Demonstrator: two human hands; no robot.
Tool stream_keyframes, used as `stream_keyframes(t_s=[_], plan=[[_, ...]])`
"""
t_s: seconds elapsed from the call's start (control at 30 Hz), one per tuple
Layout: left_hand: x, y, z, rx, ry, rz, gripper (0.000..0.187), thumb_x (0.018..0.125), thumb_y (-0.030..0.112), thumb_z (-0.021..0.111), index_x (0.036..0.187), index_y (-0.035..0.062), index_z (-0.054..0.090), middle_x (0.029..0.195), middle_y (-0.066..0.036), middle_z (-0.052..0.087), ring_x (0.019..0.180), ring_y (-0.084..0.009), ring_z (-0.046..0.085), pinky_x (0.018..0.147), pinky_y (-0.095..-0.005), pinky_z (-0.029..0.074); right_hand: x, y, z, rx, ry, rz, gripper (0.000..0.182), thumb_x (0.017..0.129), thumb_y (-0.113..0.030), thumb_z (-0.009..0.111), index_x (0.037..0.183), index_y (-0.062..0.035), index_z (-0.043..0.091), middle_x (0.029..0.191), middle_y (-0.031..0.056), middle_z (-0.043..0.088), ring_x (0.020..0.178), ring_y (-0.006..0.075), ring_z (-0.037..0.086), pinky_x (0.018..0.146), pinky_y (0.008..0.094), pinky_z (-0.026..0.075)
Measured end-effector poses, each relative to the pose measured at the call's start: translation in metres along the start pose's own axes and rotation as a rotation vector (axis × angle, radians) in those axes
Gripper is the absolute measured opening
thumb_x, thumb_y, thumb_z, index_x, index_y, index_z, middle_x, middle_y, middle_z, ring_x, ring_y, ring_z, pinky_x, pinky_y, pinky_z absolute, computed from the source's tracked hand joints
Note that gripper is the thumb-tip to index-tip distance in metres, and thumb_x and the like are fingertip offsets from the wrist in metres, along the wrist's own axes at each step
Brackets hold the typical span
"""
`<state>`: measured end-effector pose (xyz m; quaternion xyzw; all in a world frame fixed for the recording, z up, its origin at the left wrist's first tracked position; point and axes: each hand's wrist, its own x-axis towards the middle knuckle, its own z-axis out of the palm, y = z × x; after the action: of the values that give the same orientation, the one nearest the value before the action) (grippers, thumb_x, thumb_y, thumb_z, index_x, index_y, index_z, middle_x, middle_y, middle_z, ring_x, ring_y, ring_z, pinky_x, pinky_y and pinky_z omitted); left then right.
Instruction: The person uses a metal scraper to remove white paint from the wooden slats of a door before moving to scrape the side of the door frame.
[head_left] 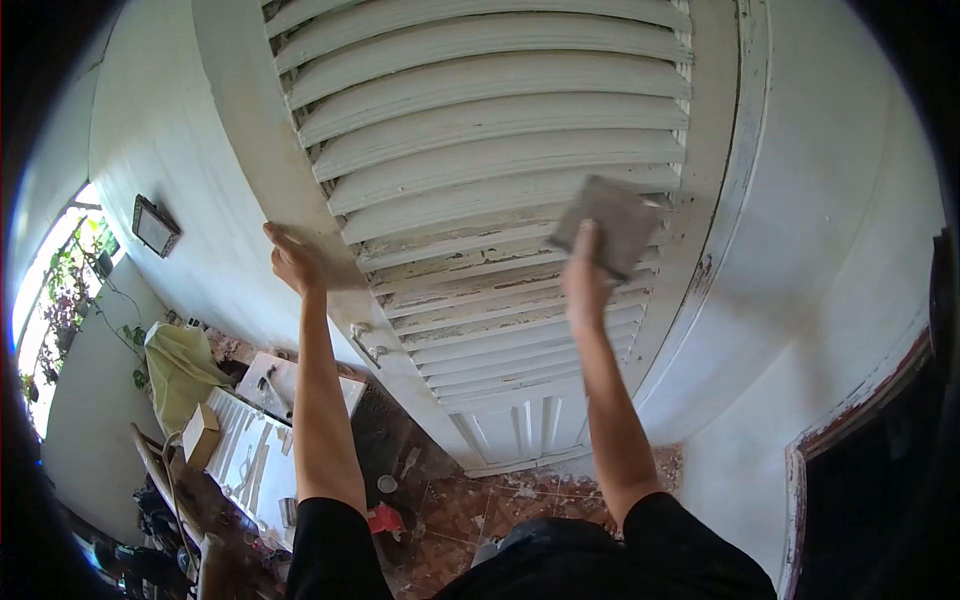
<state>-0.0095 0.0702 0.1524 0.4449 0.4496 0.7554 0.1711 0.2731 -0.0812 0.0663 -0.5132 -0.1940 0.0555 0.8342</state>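
A tall white louvered door stands before me, its paint chipped and brown on several middle slats. My left hand grips the door's left edge, fingers curled around it, above the metal door handle. In my right hand is a greyish-brown square sheet of sandpaper, smeared by motion. The sheet overlaps the slats near the right side of the door, and the thumb presses on its near face.
To the lower left, a table carries a small box and scattered items, beside a wooden chair. A pale green cloth drapes behind it. Debris litters the tiled floor. A dark doorway opens at right.
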Motion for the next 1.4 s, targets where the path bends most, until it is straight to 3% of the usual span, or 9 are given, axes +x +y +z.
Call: stream_keyframes(t_s=[0.27, 0.4, 0.47, 0.53, 0.6, 0.8, 0.93, 1.03, 1.4], plan=[[-0.009, 0.013, 0.002, 0.039, 0.089, 0.049, 0.072, 0.079, 0.056, 0.022, 0.059, -0.0081, 0.049, 0.053, -0.015, 0.049, 0.054, -0.0247, 0.046, 0.058, -0.0372, 0.037, -0.014, -0.084, -0.022, -0.013, -0.036, 0.252, 0.055, 0.074, -0.052, 0.045, 0.039, -0.0104, 0.036, 0.036, -0.0003, 0.031, 0.034, 0.0081, 0.036, 0.039, 0.0198, 0.029], [-0.007, 0.009, 0.000, 0.009, 0.041, 0.011, 0.072, 0.079, 0.056, 0.022, 0.059, -0.0082, 0.049, 0.054, -0.014, 0.049, 0.055, -0.0245, 0.047, 0.058, -0.0368, 0.037, -0.040, -0.005, 0.015, -0.112, -0.469, 0.035, 0.069, 0.078, -0.049, 0.040, 0.119, 0.0044, 0.026, 0.094, 0.0172, 0.050, 0.084, 0.0228, 0.052, 0.079, 0.0326, 0.039], [-0.010, 0.008, -0.001, 0.000, 0.038, 0.014, 0.072, 0.079, 0.056, 0.022, 0.060, -0.0080, 0.049, 0.054, -0.014, 0.049, 0.055, -0.0242, 0.047, 0.058, -0.0366, 0.037, -0.067, -0.077, 0.003, -0.149, -0.668, 0.128, 0.067, 0.078, -0.049, 0.040, 0.118, 0.0044, 0.029, 0.091, 0.0159, 0.051, 0.081, 0.0216, 0.053, 0.073, 0.0302, 0.042], [-0.007, 0.010, 0.001, -0.017, 0.046, 0.027, 0.072, 0.079, 0.056, 0.023, 0.060, -0.0077, 0.049, 0.054, -0.014, 0.050, 0.055, -0.0239, 0.047, 0.058, -0.0363, 0.037, -0.041, -0.064, 0.008, -0.183, -0.178, -0.066, 0.057, 0.071, -0.054, 0.048, 0.041, -0.0067, 0.039, 0.035, -0.0020, 0.030, 0.033, 0.0103, 0.035, 0.035, 0.0211, 0.029], [-0.009, 0.011, 0.004, 0.012, 0.134, 0.125, 0.072, 0.078, 0.057, 0.022, 0.061, -0.0066, 0.050, 0.054, -0.014, 0.050, 0.055, -0.0238, 0.047, 0.057, -0.0361, 0.037, -0.023, -0.088, -0.012, 0.034, -0.038, 0.313, 0.059, 0.069, -0.057, 0.048, 0.039, -0.0077, 0.038, 0.038, 0.0003, 0.034, 0.038, 0.0117, 0.037, 0.043, 0.0243, 0.033], [-0.009, 0.011, 0.001, 0.023, 0.049, 0.026, 0.072, 0.079, 0.056, 0.020, 0.060, -0.0065, 0.051, 0.052, -0.014, 0.050, 0.054, -0.0257, 0.048, 0.057, -0.0366, 0.037, -0.092, -0.050, 0.054, 0.155, -0.254, 0.116, 0.054, 0.080, -0.033, 0.048, 0.117, 0.0010, 0.029, 0.105, 0.0074, 0.044, 0.095, 0.0109, 0.045, 0.077, 0.0204, 0.039], [0.001, 0.000, 0.001, 0.003, -0.002, 0.004, 0.072, 0.079, 0.055, 0.020, 0.058, -0.0061, 0.050, 0.051, -0.014, 0.049, 0.054, -0.0261, 0.048, 0.057, -0.0370, 0.037, -0.082, -0.036, 0.048, 0.263, -0.481, 0.341, 0.048, 0.081, -0.026, 0.048, 0.119, -0.0050, 0.030, 0.104, 0.0055, 0.046, 0.096, 0.0101, 0.045, 0.078, 0.0193, 0.040], [-0.003, 0.004, 0.002, 0.032, 0.079, 0.054, 0.072, 0.079, 0.055, 0.020, 0.055, -0.0060, 0.049, 0.051, -0.014, 0.048, 0.054, -0.0265, 0.048, 0.056, -0.0379, 0.037, -0.048, -0.086, 0.011, -0.018, -0.148, 0.463, 0.064, 0.073, -0.055, 0.045, 0.097, 0.0043, 0.048, 0.065, 0.0080, 0.050, 0.044, 0.0112, 0.045, 0.040, 0.0220, 0.039], [-0.010, 0.012, 0.001, 0.040, 0.088, 0.081, 0.072, 0.079, 0.055, 0.021, 0.051, -0.0069, 0.045, 0.049, -0.016, 0.048, 0.050, -0.0271, 0.045, 0.055, -0.0400, 0.035, -0.105, -0.045, 0.073, 0.395, -0.374, 0.291, 0.051, 0.074, -0.019, 0.058, 0.113, -0.0011, 0.030, 0.091, 0.0077, 0.048, 0.079, 0.0083, 0.051, 0.068, 0.0256, 0.045]])
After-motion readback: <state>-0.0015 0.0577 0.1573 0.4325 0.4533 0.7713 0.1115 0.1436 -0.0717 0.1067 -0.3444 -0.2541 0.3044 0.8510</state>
